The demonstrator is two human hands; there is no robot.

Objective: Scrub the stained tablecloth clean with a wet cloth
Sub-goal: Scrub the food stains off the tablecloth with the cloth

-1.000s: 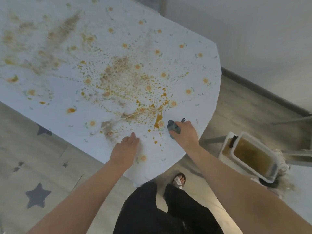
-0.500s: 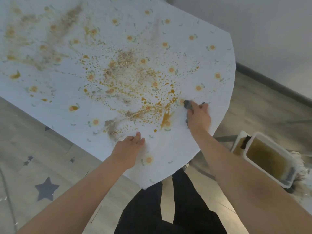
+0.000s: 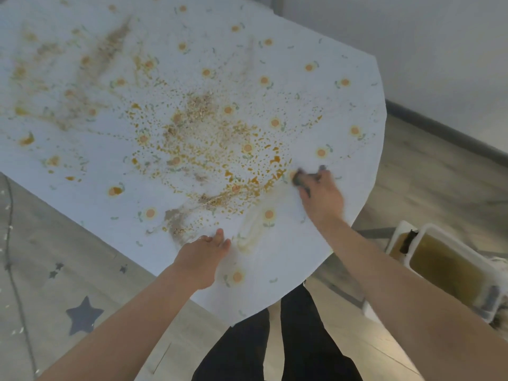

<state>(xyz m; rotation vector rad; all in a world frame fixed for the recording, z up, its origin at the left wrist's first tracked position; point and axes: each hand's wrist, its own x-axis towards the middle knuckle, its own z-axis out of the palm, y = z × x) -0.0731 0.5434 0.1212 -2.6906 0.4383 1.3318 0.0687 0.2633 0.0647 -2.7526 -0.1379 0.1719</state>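
Note:
A white tablecloth (image 3: 343,111) with a small orange flower print covers the table. Orange and brown stains (image 3: 209,149) are spattered over its middle and far left. My right hand (image 3: 320,192) grips a dark grey cloth (image 3: 298,178) and presses it on the tablecloth at the right edge of the orange spatter; the hand is blurred. A pale smeared streak (image 3: 251,229) runs from there back toward me. My left hand (image 3: 203,255) lies flat, palm down, on the tablecloth near the front edge, beside a brown stain.
A white plastic tub (image 3: 450,266) of murky brown water stands on the wooden floor at the right, below the table edge. My legs in dark trousers are under the table's near corner. A grey rug with dark stars (image 3: 82,314) lies at the left. A wall is behind.
My right hand has carried the cloth away from me and to the right across the orange stain, leaving a pale smear where drops were. My left hand has stayed pressed near the front edge.

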